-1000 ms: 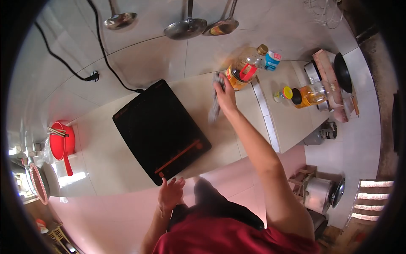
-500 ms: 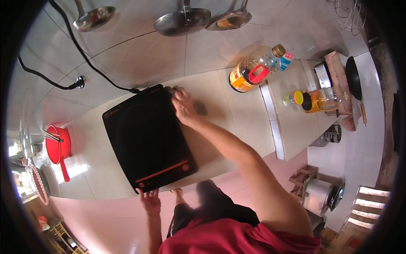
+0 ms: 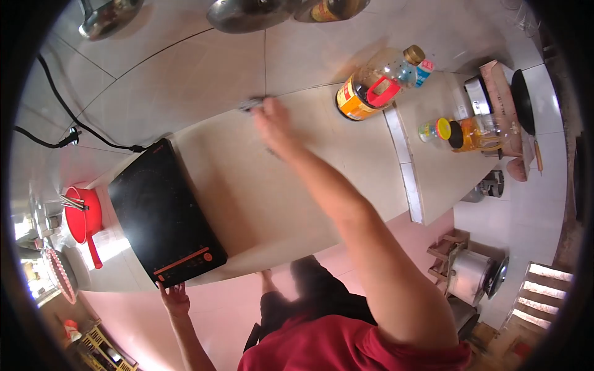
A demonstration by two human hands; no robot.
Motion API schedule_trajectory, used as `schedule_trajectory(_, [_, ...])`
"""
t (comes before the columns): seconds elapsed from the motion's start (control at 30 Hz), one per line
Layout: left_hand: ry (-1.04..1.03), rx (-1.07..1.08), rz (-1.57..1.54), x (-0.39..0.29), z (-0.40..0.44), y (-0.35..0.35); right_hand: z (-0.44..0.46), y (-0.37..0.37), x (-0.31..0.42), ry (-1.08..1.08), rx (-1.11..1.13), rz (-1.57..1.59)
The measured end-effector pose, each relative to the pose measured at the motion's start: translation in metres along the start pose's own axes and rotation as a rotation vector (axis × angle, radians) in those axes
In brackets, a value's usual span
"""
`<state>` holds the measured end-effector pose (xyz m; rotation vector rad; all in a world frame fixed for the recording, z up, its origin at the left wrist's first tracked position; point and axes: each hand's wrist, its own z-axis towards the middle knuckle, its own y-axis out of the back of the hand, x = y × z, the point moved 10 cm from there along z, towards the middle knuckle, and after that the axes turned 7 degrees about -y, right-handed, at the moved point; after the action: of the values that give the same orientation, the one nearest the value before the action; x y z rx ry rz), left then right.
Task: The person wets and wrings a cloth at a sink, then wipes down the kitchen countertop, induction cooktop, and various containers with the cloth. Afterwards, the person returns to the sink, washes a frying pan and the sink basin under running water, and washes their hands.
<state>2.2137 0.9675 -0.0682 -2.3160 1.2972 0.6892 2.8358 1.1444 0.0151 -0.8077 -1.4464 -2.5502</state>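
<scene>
A black induction cooktop [image 3: 167, 213] lies at an angle on the left part of the pale tiled counter [image 3: 247, 185], its orange-marked control strip facing me. My left hand [image 3: 175, 301] is at its near left corner, with the fingers closed on the front edge. Against the back wall, my right hand [image 3: 272, 127] presses a crumpled grey cloth [image 3: 250, 104] on the counter; its fingers are blurred by motion. From the cooktop's back corner a black cord [image 3: 93, 133] runs up the wall.
A red saucepan [image 3: 85, 213] stands left of the cooktop. On the right are a large sauce bottle [image 3: 356, 99], a yellow-lidded jar [image 3: 433, 130] and an oil bottle [image 3: 479, 136]. Ladles [image 3: 247, 15] hang above on the wall. A metal pot [image 3: 465, 275] stands below at right.
The cooktop has shifted left along the counter with my left hand on it. My right hand has moved from beside the cooktop's back corner to the wall edge, with the cloth.
</scene>
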Motion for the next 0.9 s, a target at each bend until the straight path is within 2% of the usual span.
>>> schedule_trajectory(0.03, [0.003, -0.011, -0.015, 0.0, -0.001, -0.001, 0.003, 0.016, -0.035, -0.084, 0.047, -0.14])
schedule_trajectory(0.07, [-0.007, 0.029, -0.04, -0.001, -0.003, -0.007, 0.001, 0.04, -0.063, -0.146, -0.055, -0.289])
schedule_trajectory(0.13, [-0.031, 0.103, -0.094, 0.0, -0.011, -0.019, 0.0, 0.067, -0.125, -0.526, 0.032, -0.445])
schedule_trajectory(0.23, [-0.139, 0.121, -0.218, -0.003, -0.037, -0.042, 0.011, 0.062, -0.141, -0.687, 0.012, -0.508])
schedule_trajectory(0.3, [-0.113, 0.117, -0.081, 0.009, -0.04, -0.021, 0.019, 0.06, -0.147, -0.821, -0.013, -0.506])
schedule_trajectory(0.4, [-0.093, 0.19, 0.004, 0.04, -0.047, 0.031, 0.017, 0.071, -0.128, -0.759, -0.002, -0.414])
schedule_trajectory(0.43, [-0.099, 0.236, 0.006, 0.052, -0.045, 0.049, 0.012, 0.063, -0.13, -0.711, 0.083, -0.36])
schedule_trajectory(0.5, [-0.139, 0.266, -0.004, 0.084, -0.037, 0.108, -0.01, 0.051, -0.101, -0.391, 0.311, -0.324])
schedule_trajectory(0.53, [-0.098, 0.166, -0.016, 0.104, -0.039, 0.135, -0.022, 0.047, -0.085, -0.227, 0.422, -0.305])
schedule_trajectory(0.57, [-0.043, 0.116, -0.014, 0.12, -0.053, 0.15, -0.03, 0.06, -0.078, -0.186, 0.484, -0.327])
schedule_trajectory(0.6, [-0.01, 0.121, 0.005, 0.134, -0.067, 0.161, -0.026, 0.07, -0.092, -0.245, 0.473, -0.384])
schedule_trajectory(0.67, [0.198, 0.047, 0.028, 0.208, -0.044, 0.268, -0.002, 0.079, -0.122, -0.359, 0.447, -0.486])
schedule_trajectory(0.7, [0.225, 0.083, 0.127, 0.223, -0.05, 0.291, 0.004, 0.079, -0.137, -0.47, 0.258, -0.413])
schedule_trajectory(0.8, [0.269, -0.072, 0.064, 0.245, -0.083, 0.329, -0.003, 0.059, -0.118, -0.626, -0.118, -0.358])
schedule_trajectory(0.87, [0.281, -0.131, 0.12, 0.245, -0.095, 0.33, -0.014, 0.027, -0.055, -0.328, -0.149, -0.354])
schedule_trajectory(0.9, [0.28, -0.143, 0.161, 0.245, -0.099, 0.327, -0.023, 0.01, -0.023, -0.192, -0.099, -0.218])
